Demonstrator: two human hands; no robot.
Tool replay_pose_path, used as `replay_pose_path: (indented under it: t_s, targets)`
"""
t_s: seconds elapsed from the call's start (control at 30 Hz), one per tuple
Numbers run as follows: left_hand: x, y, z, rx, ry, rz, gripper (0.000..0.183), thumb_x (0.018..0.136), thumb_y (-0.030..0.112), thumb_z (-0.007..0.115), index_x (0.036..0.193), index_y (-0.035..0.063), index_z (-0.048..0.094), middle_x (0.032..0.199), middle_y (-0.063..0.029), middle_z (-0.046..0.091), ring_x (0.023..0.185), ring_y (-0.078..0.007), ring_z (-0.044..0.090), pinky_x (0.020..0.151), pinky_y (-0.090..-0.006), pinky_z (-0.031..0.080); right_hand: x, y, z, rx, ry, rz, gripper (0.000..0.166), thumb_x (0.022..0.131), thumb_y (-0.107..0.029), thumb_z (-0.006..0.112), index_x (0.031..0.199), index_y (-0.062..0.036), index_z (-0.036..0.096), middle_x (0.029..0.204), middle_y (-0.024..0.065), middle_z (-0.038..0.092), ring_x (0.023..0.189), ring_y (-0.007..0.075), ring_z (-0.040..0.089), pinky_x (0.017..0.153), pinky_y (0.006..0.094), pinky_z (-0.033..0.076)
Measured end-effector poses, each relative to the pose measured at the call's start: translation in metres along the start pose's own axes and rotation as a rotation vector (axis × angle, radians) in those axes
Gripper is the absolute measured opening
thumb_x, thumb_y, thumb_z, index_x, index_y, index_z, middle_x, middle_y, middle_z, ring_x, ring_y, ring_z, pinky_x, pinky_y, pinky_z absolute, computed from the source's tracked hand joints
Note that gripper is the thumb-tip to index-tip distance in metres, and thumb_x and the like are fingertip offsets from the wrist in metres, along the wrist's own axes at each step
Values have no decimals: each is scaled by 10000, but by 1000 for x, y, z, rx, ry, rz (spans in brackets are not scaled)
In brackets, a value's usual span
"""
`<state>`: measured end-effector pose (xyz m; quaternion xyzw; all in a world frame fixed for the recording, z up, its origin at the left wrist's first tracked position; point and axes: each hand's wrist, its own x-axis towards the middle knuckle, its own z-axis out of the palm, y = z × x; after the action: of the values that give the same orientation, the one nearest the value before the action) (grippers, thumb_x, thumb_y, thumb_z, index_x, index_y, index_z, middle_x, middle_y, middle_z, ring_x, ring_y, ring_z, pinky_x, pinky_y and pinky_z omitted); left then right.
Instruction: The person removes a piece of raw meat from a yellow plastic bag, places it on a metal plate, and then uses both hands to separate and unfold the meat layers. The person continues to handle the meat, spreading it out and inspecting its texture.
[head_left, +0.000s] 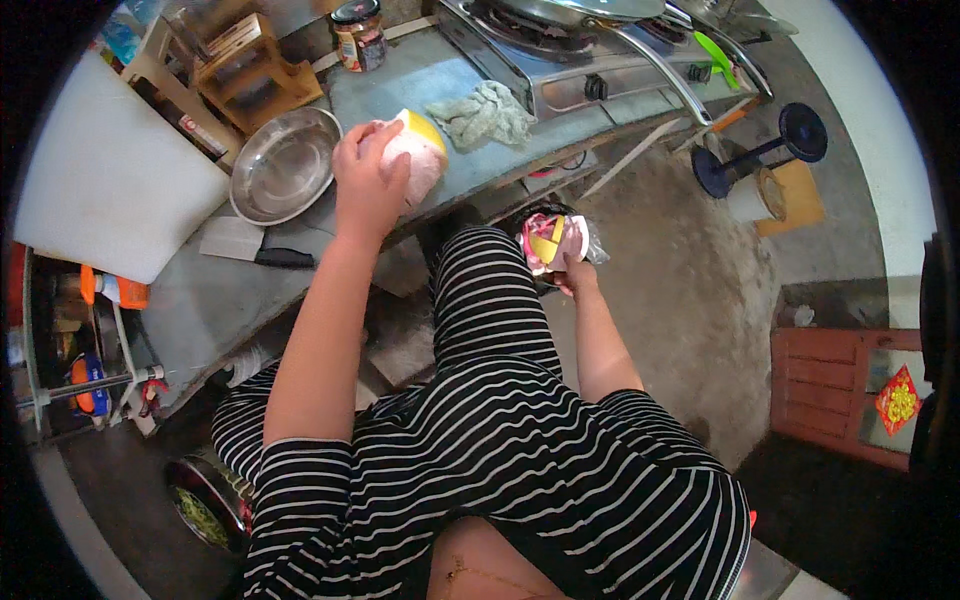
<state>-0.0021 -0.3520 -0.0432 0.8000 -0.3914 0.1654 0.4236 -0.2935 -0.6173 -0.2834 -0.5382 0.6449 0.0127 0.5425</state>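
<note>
My left hand (369, 184) grips a partly peeled pomelo (416, 169) above the counter's front edge. Pinkish-white pith covers most of the fruit, and a patch of yellow rind (424, 129) remains on its far side. Low beside my knee, my right hand (577, 277) holds a piece of pomelo peel (574, 241), pale inner side showing, over a waste bin (546, 211). Yellow rind pieces (544, 246) and clear plastic (596, 246) show in the bin. Left of the pomelo are a stainless steel bowl (259, 212) and a cleaver (240, 244) with a black handle.
A crumpled cloth (484, 116) lies by the gas stove (566, 86), where a pan's long handle (660, 71) juts past the front. A glass jar (358, 37), wooden rack (251, 71) and white board (112, 165) stand behind. On the floor is a dark-blue stand (757, 154).
</note>
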Motion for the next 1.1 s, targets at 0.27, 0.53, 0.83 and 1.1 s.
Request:
replay_pose_path:
  t_s: [0.27, 0.53, 0.83, 1.1]
  targets:
    - [-6, 4, -10, 31, 14, -78, 800, 747, 234, 792, 1423, 46, 409, 1350, -220, 469, 1309, -414, 404, 1114, -479, 318, -87, -125, 34, -91, 179, -809, 430, 903, -290, 670, 1200, 16, 621, 1067, 201, 691, 983, 224, 677, 875, 334, 514]
    - [-10, 16, -7, -16, -89, -77, 811, 704, 182, 817, 1396, 32, 422, 1394, -234, 423, 1285, -427, 412, 1098, -479, 349, -231, -242, 94, -165, -196, -1485, 515, 832, -283, 728, 1285, -71, 609, 1358, 194, 554, 1269, 331, 525, 1073, 399, 411]
    - [-9, 24, -21, -80, -227, -187, 848, 669, 168, 857, 1410, 119, 449, 1453, -207, 362, 1345, -407, 372, 1122, -454, 347, -226, -255, 90, -237, -452, -1227, 545, 777, -180, 697, 1296, -64, 579, 1221, 171, 624, 1112, 276, 615, 966, 352, 483]
    - [-2, 20, -20, -132, -262, -157, 799, 655, 135, 853, 1360, 113, 479, 1403, -172, 427, 1292, -384, 435, 1099, -444, 372, -230, -258, 100, -242, -390, -1164, 408, 778, -155, 676, 1168, -69, 593, 1005, 135, 675, 910, 242, 656, 831, 348, 518]
